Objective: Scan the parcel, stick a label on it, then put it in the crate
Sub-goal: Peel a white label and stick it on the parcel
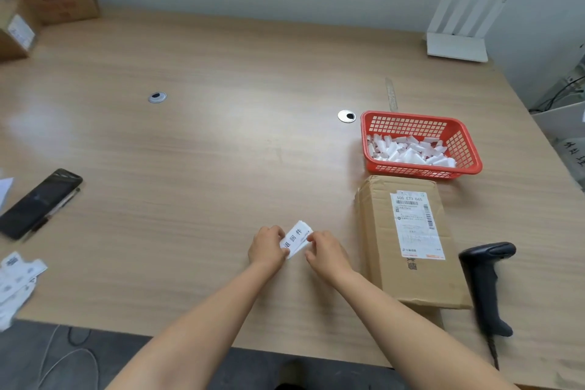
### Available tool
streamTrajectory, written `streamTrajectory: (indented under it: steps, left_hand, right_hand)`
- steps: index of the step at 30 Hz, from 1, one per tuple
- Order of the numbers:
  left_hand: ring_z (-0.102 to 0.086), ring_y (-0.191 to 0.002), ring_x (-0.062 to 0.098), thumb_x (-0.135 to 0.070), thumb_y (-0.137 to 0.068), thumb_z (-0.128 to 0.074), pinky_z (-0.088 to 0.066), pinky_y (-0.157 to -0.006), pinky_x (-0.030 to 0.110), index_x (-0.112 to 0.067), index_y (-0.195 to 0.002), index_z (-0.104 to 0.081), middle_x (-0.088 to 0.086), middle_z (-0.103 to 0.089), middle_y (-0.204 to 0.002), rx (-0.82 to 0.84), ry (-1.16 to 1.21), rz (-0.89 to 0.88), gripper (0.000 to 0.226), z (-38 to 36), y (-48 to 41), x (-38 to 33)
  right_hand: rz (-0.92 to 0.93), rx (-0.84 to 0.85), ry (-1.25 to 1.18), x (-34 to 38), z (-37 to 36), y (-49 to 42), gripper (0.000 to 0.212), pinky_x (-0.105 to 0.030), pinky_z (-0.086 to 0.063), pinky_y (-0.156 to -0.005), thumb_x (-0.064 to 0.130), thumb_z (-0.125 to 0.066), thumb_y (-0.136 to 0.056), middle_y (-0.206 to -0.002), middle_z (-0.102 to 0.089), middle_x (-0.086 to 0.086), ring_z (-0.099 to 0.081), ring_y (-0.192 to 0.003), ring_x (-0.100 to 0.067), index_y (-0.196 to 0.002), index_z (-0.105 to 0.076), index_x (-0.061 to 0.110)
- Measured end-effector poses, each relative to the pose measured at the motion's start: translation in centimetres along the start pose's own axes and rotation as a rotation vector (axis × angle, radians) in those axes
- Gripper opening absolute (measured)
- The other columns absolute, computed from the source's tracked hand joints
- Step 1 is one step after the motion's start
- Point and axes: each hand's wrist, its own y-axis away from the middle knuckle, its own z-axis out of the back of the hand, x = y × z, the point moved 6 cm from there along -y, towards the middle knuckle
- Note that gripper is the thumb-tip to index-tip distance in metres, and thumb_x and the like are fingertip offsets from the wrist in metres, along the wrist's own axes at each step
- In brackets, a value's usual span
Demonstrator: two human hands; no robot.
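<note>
A: Log, left to right. Phone (pixel 39 203) at 9 o'clock on the table (pixel 205 142), loose slips (pixel 17 279) at 8 o'clock. Then the hands, centre, toward 6.

B: State of the hands?

A: Left hand (pixel 267 248) pinches the near end of a small white label (pixel 296 239); right hand (pixel 326 252) pinches its far corner. Both grasp that one label, held just above the table. Looks like peeling the backing, though I cannot tell whether it has parted.

B: The parcel?

A: Parcel (pixel 408 244) lies flat at 3 o'clock of the hands, just beside the right forearm, shipping sheet up. Red basket (pixel 421 144) at 1 o'clock touches its far end. Scanner (pixel 486 282) lies at 4 o'clock, nobody holding it.

B: Advice for the step?

A: Judgement only: start the peel from one corner, keep the sticky side off the fingers, and place the label on bare cardboard, clear of the barcodes. Press from one edge across.
</note>
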Motion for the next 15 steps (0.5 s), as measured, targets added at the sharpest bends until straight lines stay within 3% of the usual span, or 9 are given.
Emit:
streamTrajectory:
  steps: [9, 15]
  left_hand:
    - [-0.068, -0.084, 0.03, -0.005, -0.079, -0.061, -0.052, -0.074, 0.035, -0.005, -0.085, -0.066, 0.018, -0.073, -0.09, 0.042, 0.104, -0.044, 0.008, 0.4, -1.1, 0.4]
    - [-0.068, -0.089, 0.033, -0.012, -0.086, -0.056, -0.056, -0.081, 0.044, -0.013, -0.085, -0.058, 0.018, -0.07, -0.099, 0.091, 0.138, -0.054, 0.003, 0.2, -1.2, 0.4]
  right_hand:
    - [-0.037, -0.106, -0.116, 1.0, -0.3, -1.1, 0.05, -0.035, -0.043, -0.09, 0.015, -0.055, -0.084, -0.132, -0.041, -0.012, -0.05, -0.115, -0.029, -0.132, -0.038, 0.012]
    - [-0.103, -0.244, -0.257, 0.6, 0.7, -1.5, 0.012, -0.03, -0.039, -0.069, 0.014, -0.059, -0.083, -0.103, -0.06, -0.012, -0.057, -0.092, -0.028, -0.093, -0.057, 0.007]
